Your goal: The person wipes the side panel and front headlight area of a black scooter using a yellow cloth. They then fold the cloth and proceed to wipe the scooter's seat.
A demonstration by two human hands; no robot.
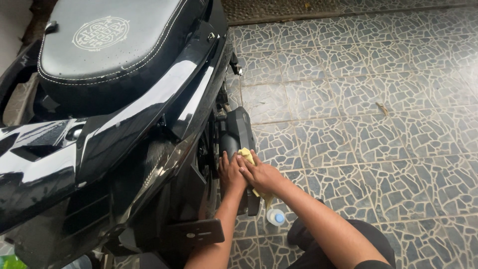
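Observation:
A glossy black motorcycle (114,129) fills the left half of the head view, seen from behind, its dark seat (107,42) at the top. Low on its right side is a black exhaust muffler (238,130). My right hand (261,174) presses a yellow cloth (247,156) against the muffler's near end. My left hand (230,172) lies flat on the muffler beside it, touching the cloth's edge. Part of the cloth hangs below my right wrist.
A small clear bottle with a blue cap (275,217) stands on the patterned grey tile floor (373,124) beside my knee. The black licence plate holder (196,232) juts out under my left forearm. A green object (11,261) shows at the bottom left corner.

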